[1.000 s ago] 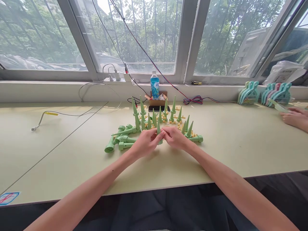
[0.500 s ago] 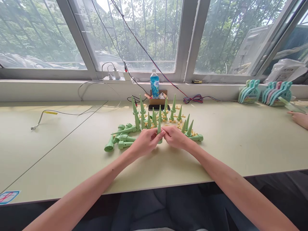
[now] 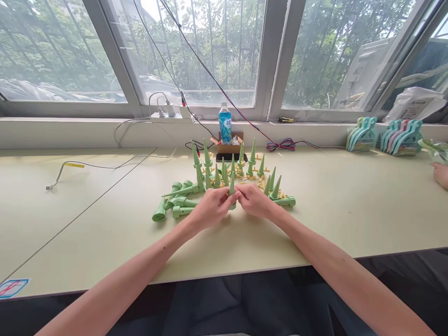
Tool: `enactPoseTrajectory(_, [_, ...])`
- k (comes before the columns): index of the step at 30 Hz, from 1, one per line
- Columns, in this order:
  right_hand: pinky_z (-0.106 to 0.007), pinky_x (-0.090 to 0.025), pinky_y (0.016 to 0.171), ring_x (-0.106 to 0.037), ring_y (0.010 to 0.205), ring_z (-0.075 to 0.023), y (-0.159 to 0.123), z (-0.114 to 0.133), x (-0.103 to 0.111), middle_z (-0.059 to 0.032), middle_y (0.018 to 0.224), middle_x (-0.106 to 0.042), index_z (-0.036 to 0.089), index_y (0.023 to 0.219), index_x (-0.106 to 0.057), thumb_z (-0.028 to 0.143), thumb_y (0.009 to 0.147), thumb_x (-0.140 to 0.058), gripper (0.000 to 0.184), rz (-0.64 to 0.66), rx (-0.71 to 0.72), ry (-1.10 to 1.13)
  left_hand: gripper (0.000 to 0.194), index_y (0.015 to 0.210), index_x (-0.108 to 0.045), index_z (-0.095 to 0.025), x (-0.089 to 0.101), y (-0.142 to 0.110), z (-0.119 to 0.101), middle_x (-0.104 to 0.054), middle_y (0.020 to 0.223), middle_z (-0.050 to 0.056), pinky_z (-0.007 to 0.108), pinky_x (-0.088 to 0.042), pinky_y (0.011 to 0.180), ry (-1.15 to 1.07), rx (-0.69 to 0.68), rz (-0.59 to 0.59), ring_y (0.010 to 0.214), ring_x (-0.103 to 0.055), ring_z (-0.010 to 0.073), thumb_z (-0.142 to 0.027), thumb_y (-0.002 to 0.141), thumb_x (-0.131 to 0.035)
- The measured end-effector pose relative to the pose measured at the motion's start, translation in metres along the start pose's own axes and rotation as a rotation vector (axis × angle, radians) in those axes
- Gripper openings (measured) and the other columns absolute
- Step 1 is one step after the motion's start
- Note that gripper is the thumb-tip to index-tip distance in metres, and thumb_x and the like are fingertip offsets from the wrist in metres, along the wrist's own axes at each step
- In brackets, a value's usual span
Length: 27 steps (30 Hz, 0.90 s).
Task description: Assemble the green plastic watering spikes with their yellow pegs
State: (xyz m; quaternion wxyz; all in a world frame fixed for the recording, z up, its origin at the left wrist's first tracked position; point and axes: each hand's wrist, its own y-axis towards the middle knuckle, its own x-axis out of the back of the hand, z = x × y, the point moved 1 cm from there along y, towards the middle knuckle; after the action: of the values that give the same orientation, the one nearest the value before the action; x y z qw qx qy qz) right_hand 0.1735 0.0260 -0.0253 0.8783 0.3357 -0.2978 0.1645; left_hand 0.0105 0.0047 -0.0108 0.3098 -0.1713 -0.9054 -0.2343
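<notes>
Green spike (image 3: 232, 184) upright at centre, over near part of table (image 3: 336, 210), between the 2 hands. Left to right: sticker (image 3: 14, 288) on table corner, then white cable (image 3: 101, 165) with yellow tag (image 3: 75, 165). Next, green cones (image 3: 182, 203) lying in a loose pile, some with ridged caps. Left hand (image 3: 213, 205) beside the pile, thumb and fingers closed around the green spike. Standing cones (image 3: 252, 154) behind the hands, points up, yellow fittings (image 3: 261, 181) on and among them. Behind those, dark phone (image 3: 231, 157) flat in front of open cardboard box (image 3: 231, 148); blue bottle (image 3: 225, 125) upright at box, inside or behind, can't tell. Right hand (image 3: 254, 199) touches right side of spike, thumb and fingertips pinched together; whether they grip a small part, can't tell, fingers cover it. More cones and fittings just past its knuckles. Further right, red-and-black cable coil (image 3: 282, 145) at table back, yellow-and-black tool (image 3: 285, 120) on sill. Then 2 groups of mostly teal plastic pieces (image 3: 364, 134), right group with pink ones, clear plastic bag (image 3: 415, 105) behind. Another person's hand (image 3: 441, 175) at right edge, cut off, near clear wrap (image 3: 436, 149).
</notes>
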Motion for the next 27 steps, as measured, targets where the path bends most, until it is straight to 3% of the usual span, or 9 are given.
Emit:
enactPoseTrajectory(9, [-0.024,-0.024,0.050,-0.028,0.052,-0.0099,0.0005,0.0002,-0.0005,0.0045,0.054,-0.033,0.020,0.061,-0.029,0.015,0.083,-0.039,0.025,-0.005,-0.008,-0.002,0.035,0.068,-0.049,-0.018,0.0003,-0.0001,-0.0002,-0.038,0.052,-0.005,0.023,-0.030,0.045,0.013,0.013,0.008,0.045,-0.038,0.0090,-0.045,0.090,-0.047])
enactPoseTrajectory(27, [-0.024,-0.023,0.051,-0.027,0.052,-0.0102,0.0012,-0.0011,-0.0006,0.0047,0.054,-0.033,0.020,0.060,-0.029,0.014,0.080,-0.039,0.024,0.002,-0.010,-0.011,0.033,0.069,-0.050,-0.018,-0.0001,0.0005,-0.0002,-0.032,0.054,-0.005,0.024,-0.020,0.047,0.047,0.010,0.008,0.050,-0.024,0.0092,-0.043,0.091,-0.047])
